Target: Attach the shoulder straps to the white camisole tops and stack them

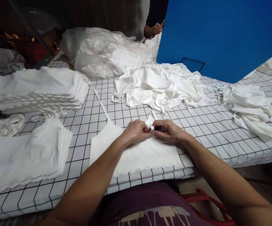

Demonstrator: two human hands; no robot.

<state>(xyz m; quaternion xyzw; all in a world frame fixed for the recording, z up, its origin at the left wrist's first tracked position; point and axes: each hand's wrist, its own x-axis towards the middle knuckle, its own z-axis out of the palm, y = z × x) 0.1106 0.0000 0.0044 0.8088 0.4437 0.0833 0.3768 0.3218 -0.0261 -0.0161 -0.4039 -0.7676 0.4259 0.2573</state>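
White cotton camisole (136, 153) lying flat near table (220, 125) edge, keeping straps reachable; left hand (137, 131) and right hand (167, 131) both pinching closed on right strap (150, 121) at bodice top; folded stacks (36, 91) sitting left, loose heap (159, 83) far

A garment workshop: stacks of identical white tops (36, 91) and a loose heap (159, 84) cover a gridded worktable (211, 125), bagged fabric (98, 51) behind, another person's hand (158, 28) working nearby.
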